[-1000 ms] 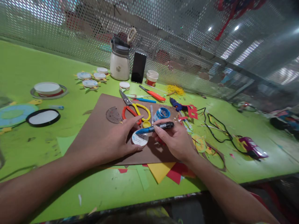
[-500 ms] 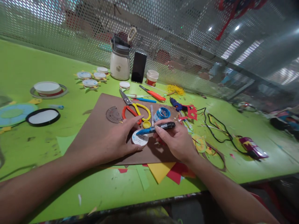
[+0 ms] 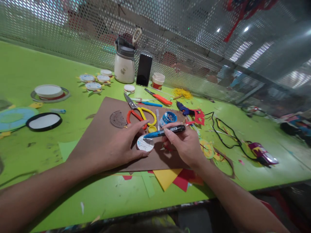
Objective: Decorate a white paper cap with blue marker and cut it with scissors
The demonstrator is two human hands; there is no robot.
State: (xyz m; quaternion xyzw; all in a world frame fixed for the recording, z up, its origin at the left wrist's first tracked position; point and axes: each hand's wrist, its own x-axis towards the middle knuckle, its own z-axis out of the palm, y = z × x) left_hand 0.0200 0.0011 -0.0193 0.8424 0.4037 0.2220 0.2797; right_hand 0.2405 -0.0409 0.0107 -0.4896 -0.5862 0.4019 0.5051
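The left hand [image 3: 120,142] is clamped on a small round white disc [image 3: 145,144], its thumb along the near edge and its fingers around the left side. The disc sits on a brown board [image 3: 94,136] at the middle of the tabletop [image 3: 102,200], its top marked with a dark line grid and blue spots at the left. The right hand [image 3: 186,144] is closed around a blue-and-black marker [image 3: 165,131], which slants down to the left so that its blue tip is at the disc's far part; whether it touches cannot be told.

Just beyond the disc is a small yellow cap [image 3: 152,129], and farther lie scissors [image 3: 143,116] with one red and one yellow handle loop. A clear protractor [image 3: 118,119] rests to their left. An open blue paint jar [image 3: 168,118] stands beyond the marker. Farther off, a red-handled utility knife [image 3: 161,97] lies near a dark upright phone [image 3: 144,70]. At the far left, four white discs with yellow points [image 3: 93,86] sit clustered together.
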